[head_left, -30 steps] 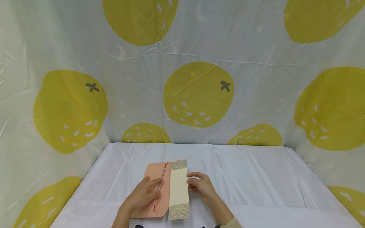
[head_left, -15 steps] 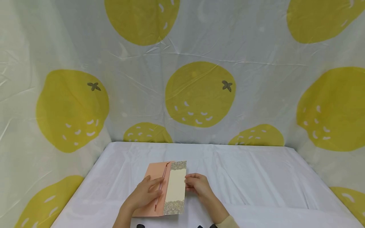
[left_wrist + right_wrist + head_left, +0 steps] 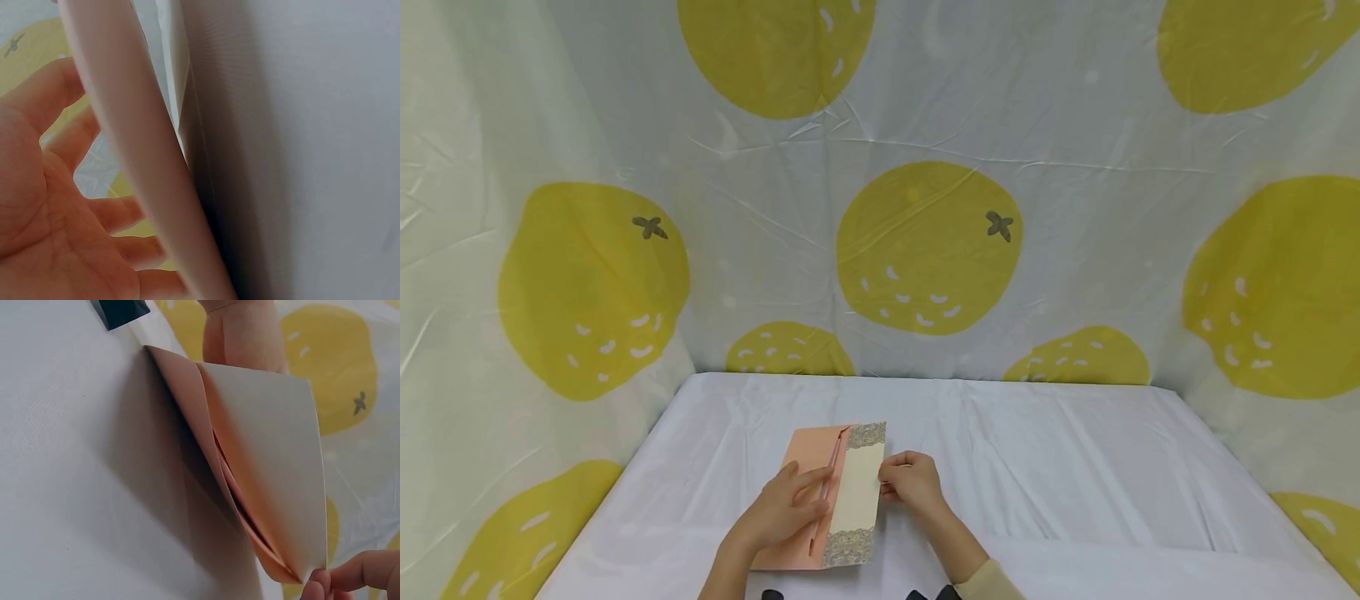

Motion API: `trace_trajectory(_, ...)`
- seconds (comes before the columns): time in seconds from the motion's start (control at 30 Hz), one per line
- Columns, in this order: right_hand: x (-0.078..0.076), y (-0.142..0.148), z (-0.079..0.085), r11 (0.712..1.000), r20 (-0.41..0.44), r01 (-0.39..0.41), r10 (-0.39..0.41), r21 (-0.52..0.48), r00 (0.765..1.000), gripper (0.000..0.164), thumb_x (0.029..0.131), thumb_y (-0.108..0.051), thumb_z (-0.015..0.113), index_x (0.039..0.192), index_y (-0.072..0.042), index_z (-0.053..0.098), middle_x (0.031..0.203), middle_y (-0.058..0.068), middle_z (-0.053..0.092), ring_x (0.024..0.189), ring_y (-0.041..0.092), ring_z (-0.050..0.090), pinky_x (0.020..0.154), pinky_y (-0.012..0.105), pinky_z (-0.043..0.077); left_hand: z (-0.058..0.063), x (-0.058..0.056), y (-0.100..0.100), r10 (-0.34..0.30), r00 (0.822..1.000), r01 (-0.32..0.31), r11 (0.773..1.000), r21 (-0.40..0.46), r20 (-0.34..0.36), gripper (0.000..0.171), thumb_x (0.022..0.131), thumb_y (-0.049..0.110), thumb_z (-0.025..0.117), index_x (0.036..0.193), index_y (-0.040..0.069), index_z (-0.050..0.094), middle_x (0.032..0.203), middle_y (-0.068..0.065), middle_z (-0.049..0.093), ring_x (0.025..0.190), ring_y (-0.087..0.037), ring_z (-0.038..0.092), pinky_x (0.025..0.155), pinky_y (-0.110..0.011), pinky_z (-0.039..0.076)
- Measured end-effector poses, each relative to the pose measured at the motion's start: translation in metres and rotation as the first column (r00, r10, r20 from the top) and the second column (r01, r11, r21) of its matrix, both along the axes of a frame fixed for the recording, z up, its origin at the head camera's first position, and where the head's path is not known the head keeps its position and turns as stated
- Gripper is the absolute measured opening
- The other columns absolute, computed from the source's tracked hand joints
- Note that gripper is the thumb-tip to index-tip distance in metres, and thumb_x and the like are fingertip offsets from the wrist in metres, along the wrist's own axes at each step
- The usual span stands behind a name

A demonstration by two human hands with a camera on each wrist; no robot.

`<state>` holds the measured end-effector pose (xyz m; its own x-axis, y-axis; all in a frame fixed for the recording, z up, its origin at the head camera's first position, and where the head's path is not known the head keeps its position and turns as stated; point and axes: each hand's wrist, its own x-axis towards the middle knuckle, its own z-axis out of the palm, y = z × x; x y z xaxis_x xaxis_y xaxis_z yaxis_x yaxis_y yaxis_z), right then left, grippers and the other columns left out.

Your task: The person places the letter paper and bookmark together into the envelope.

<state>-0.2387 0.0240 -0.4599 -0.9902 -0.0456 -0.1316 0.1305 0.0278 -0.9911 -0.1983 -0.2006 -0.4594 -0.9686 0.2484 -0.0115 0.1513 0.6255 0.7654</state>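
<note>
A salmon-pink envelope (image 3: 812,447) is on the white-covered table at the near middle, a dark slit running along its face. From its right side projects a cream card (image 3: 856,483) with grey lace-patterned ends. My left hand (image 3: 781,510) rests on the envelope, fingers spread over its face; the left wrist view has these fingertips against the pink envelope (image 3: 125,112). My right hand (image 3: 913,482) pinches the card's right edge between thumb and fingers. In the right wrist view the card's plain white back (image 3: 275,437) tilts up away from the pink envelope (image 3: 181,375).
White cloth covers the table (image 3: 1037,467), lightly creased. A white curtain (image 3: 760,250) with large yellow fruit prints hangs behind and at both sides. Small black objects (image 3: 943,592) show at the bottom edge of the head view.
The card has moved left toward the envelope, so a narrower strip shows. My right hand has shifted left with it, while my left hand keeps its place on the envelope.
</note>
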Motion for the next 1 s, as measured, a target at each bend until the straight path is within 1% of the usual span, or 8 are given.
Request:
trace_trajectory(0.17,0.001,-0.005,0.002,0.998,-0.016,0.027,-0.026,0.055,1.0,0.01,0.074,0.006,0.059,0.083,0.006,0.063,0.061,0.004,0.06,0.049,0.01,0.058,0.048,0.025,0.052,-0.001,0.0,0.0,0.0,1.0,0.0,1.0,0.0,-0.008,0.047,0.092,0.033,0.067,0.136,0.018,0.06,0.147,-0.04,0.025,0.135,-0.06,0.02,0.096,-0.077,0.022)
trace_trajectory(0.4,0.0,-0.014,-0.001,0.99,-0.03,0.044,-0.041,0.132,0.999,0.01,0.073,0.004,0.06,0.082,0.003,0.063,0.063,0.005,0.06,0.049,0.009,0.059,0.049,0.026,0.052,0.001,0.0,0.001,0.006,1.0,-0.006,1.0,0.007,-0.009,0.048,0.09,0.033,0.069,0.135,0.018,0.061,0.146,-0.041,0.025,0.134,-0.061,0.021,0.096,-0.077,0.022)
trace_trajectory(0.63,0.0,-0.024,-0.005,0.991,-0.052,0.048,-0.042,0.126,0.998,0.01,0.072,0.004,0.059,0.082,0.004,0.063,0.059,0.004,0.06,0.046,0.009,0.058,0.047,0.027,0.052,0.001,0.001,0.002,0.023,1.0,-0.023,1.0,0.003,-0.003,0.047,0.089,0.03,0.07,0.134,0.02,0.061,0.147,-0.041,0.025,0.134,-0.06,0.022,0.097,-0.076,0.022)
trace_trajectory(0.83,-0.001,-0.029,-0.006,0.988,-0.061,0.063,-0.055,0.142,0.997,0.01,0.071,0.005,0.059,0.081,0.004,0.063,0.056,0.004,0.059,0.045,0.008,0.056,0.046,0.025,0.051,0.001,0.0,0.002,0.028,1.0,-0.028,1.0,0.004,-0.003,0.047,0.088,0.03,0.071,0.134,0.02,0.062,0.146,-0.041,0.026,0.134,-0.06,0.022,0.097,-0.076,0.022)
trace_trajectory(1.0,-0.002,-0.035,-0.008,0.99,-0.061,0.059,-0.052,0.131,0.997,0.009,0.072,0.005,0.059,0.081,0.004,0.062,0.055,0.004,0.059,0.044,0.008,0.056,0.045,0.024,0.051,0.0,0.0,0.002,0.031,1.0,-0.031,1.0,0.006,-0.005,0.047,0.088,0.03,0.071,0.134,0.02,0.062,0.146,-0.041,0.026,0.133,-0.061,0.022,0.097,-0.076,0.022)
